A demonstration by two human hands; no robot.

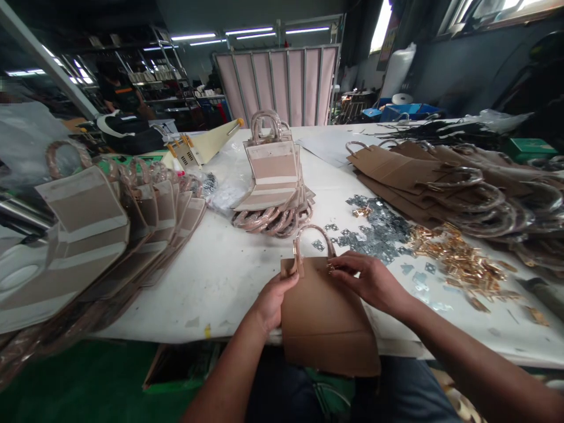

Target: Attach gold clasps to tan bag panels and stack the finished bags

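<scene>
A brown bag panel (328,311) with a plastic-wrapped handle (315,230) lies over the table's front edge, its lower end hanging above my lap. My left hand (273,294) grips the panel's upper left corner, thumb on top, near the handle's left end. At the handle's right end, my right hand (363,276) has its fingertips pinched together; a small shiny bit shows there, too small to name. Grey metal plates (379,229) are scattered beyond my right hand, and a heap of gold-coloured metal fittings (467,261) lies to their right.
Brown panels with wrapped handles (405,170) are piled at the right. Beige-lined panels stand in a middle stack (273,176) and a left row (88,229). A green box (531,148) sits at the far right. Another person (121,94) is in the left background.
</scene>
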